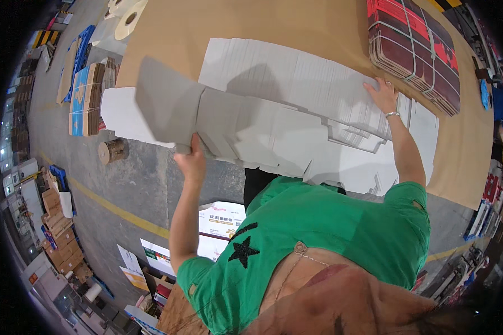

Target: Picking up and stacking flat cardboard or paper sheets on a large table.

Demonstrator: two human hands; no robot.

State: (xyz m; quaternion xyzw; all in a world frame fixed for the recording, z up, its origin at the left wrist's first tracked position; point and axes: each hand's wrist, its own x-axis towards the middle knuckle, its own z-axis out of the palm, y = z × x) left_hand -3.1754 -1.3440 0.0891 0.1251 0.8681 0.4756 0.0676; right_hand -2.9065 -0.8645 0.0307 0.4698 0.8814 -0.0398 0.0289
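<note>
Before me, a long fanned-out row of white cardboard sheets (296,72) overlaps across a brown board surface. My left hand (191,162) is closed on the near edge of a grey-white cardboard sheet (167,103), its thumb on top. That sheet is raised and tilted at the left end of the row, slightly blurred. My right hand (383,97) lies with fingers apart on the far right part of the row, touching the sheets. Beneath the raised piece, another white sheet (126,114) sticks out past the left edge.
At the far right stands a string-tied bundle of red and dark cardboard (413,50). White rolls (129,19) sit at the far left. On the floor to the left are a blue tied bundle (82,100) and a round wooden-looking spool (112,152). Printed boards (221,220) lie below the near edge.
</note>
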